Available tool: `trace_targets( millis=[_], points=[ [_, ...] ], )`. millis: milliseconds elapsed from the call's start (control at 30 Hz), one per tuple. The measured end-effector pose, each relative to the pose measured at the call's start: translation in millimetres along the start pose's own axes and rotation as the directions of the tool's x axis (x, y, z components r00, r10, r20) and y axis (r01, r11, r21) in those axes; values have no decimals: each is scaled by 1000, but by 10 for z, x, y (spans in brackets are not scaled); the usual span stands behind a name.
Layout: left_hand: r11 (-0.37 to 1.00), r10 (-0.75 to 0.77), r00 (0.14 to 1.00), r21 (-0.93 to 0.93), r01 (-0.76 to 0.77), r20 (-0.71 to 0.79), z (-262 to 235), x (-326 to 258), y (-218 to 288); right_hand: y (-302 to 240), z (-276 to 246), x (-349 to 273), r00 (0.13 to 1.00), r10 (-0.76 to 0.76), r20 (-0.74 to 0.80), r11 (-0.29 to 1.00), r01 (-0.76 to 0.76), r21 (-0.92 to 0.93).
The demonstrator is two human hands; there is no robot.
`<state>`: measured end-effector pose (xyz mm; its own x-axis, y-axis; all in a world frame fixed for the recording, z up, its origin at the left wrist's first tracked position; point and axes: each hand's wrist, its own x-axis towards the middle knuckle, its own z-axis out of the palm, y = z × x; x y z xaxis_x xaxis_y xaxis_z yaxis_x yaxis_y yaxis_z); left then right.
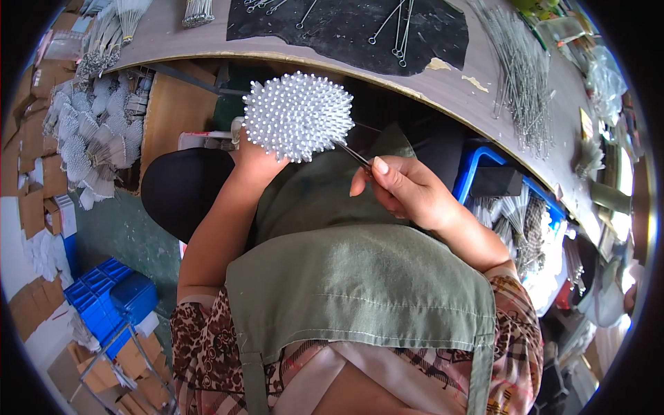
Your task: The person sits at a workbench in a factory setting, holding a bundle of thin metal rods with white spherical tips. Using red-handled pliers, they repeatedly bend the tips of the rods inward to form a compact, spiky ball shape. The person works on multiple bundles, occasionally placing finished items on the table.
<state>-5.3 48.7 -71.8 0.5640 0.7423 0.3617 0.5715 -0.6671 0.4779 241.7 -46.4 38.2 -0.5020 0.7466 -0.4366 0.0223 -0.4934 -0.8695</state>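
Note:
Held up in front of me is a thick round bundle of thin brushes [299,114], its many pale tips facing up. My left hand [261,160] grips it from below and behind, and most of those fingers are hidden by the bundle. Between thumb and fingers, my right hand [408,188] pinches a slim dark tool that looks like tweezers [355,155]. The tool's point reaches the bundle's lower right edge; whether it has caught a single tip is too small to tell.
A curved grey table [194,43] crosses ahead, with looped wires [399,34] on a black mat [332,31] and a wire heap [529,90] at right. Brush bundles fill a box [104,131] at left. A blue crate [472,166] stands at right; blue bins [114,297] stand lower left.

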Motion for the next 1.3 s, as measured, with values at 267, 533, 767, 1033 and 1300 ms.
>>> trace_targets(
  millis=[267,533,767,1033,1300],
  points=[
    [995,-51,998,-92,48,-36,-15,-1,63,16,10,14,999,37,0,999,-37,16],
    [941,-143,989,-314,124,-40,-41,7,114,18,43,45,1000,18,-24,999,-17,38],
    [-154,-400,866,-954,258,299,-76,119,280,-38,-102,8,970,-244,4,933,236,-271],
    [665,-167,970,-707,241,174,173,-126,-152,-193,-272,44,969,-212,129,844,248,-475],
    [846,-26,977,-516,135,213,224,-230,-269,-138,-268,79,959,-238,153,821,283,-495]
  ],
)
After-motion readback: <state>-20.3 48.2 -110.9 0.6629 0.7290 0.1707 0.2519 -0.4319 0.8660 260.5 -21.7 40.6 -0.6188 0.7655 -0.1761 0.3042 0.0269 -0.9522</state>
